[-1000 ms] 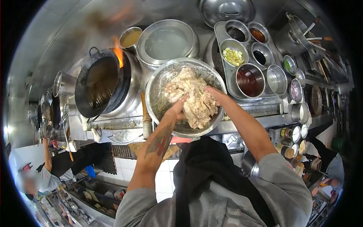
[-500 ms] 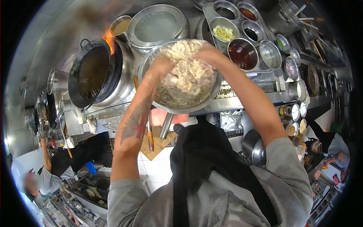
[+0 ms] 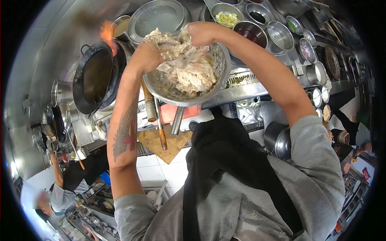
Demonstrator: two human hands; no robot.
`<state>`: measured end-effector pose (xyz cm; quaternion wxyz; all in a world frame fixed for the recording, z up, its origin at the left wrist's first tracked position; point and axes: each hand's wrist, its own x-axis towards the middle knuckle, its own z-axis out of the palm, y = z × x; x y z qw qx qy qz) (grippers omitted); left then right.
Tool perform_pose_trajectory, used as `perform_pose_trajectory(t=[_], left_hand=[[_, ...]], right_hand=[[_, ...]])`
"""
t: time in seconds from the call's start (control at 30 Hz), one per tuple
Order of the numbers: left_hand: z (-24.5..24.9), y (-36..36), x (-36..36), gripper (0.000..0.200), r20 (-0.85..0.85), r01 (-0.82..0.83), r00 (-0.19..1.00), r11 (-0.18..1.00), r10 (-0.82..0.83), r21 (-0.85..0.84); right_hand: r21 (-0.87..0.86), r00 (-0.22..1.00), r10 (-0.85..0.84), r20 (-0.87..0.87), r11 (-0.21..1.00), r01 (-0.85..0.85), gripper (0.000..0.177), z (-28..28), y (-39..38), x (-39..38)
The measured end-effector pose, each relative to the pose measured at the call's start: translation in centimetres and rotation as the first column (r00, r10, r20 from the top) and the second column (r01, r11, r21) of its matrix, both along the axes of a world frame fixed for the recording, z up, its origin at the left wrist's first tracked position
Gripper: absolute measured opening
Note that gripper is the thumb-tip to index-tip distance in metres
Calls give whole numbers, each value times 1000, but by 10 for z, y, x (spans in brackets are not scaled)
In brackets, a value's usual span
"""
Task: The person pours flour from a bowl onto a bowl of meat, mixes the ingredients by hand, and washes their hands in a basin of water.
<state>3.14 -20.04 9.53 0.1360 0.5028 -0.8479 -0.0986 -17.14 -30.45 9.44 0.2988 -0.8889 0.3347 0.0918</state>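
Note:
Pale, batter-coated pieces [image 3: 195,76] lie heaped in a round metal bowl [image 3: 219,82] with a tubular handle pointing toward my body. On the left side of the heap, my left hand [image 3: 148,56] is closed round some of the coated pieces above the bowl's rim. At the far side my right hand [image 3: 202,33] is curled and grips more of them. Coating sticks to the fingers of both hands, and the fingertips are partly buried. Greenish, wet residue lines the bowl's inner wall.
Left of the bowl, a black wok [image 3: 96,78] of dark oil sits with a flame [image 3: 107,36] behind it. Beyond stands a lidded steel pot [image 3: 157,20]. Several steel containers [image 3: 279,36] fill the right back. A co-worker [image 3: 60,197] is at far left, another at far right.
Both hands have moved left and away from my body, lifting coated pieces and spreading further apart. The bowl has shifted slightly left in view.

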Motion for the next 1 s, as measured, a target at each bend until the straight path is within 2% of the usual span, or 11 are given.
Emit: perform_pose_trajectory(t=[0.1,0.23,0.4,0.5,0.53,0.63,0.7,0.73,0.77,0.83,1.0], left_hand=[[8,6,-11,37,-238,-119,954,960,182,255],[-13,16,-13,43,-264,-303,855,842,447,447],[-121,9,34,54,-247,-154,937,927,247,343],[-229,-13,63,54,-183,-447,635,550,751,705],[-262,-25,67,53,-217,-406,477,432,852,805],[-248,-38,43,75,-5,-443,541,290,841,848],[-228,-45,20,66,9,-387,242,88,970,918],[-234,-51,17,55,43,-574,512,305,858,760],[-240,-44,16,54,-295,-426,577,588,762,687],[-257,-46,26,52,-260,-349,796,764,547,542],[-213,-45,22,46,-547,-180,636,793,545,582]], right_hand=[[-122,997,53,51,991,-47,22,6,12,-2],[195,927,-334,172,934,301,30,-45,-13,-2],[116,937,-340,84,937,330,41,-161,-49,-4],[-29,991,-37,-129,999,33,45,-196,-76,12],[40,997,-79,-23,996,80,48,-182,-75,15],[209,980,-191,-53,958,198,60,-207,-80,38],[594,809,-585,-52,633,496,67,-225,-71,47],[579,842,-534,-74,664,472,68,-226,-74,51],[583,844,-530,-79,663,471,68,-231,-79,56],[879,820,-564,-97,338,337,70,-247,-86,58],[937,747,-664,10,268,226,58,-208,-88,55]])
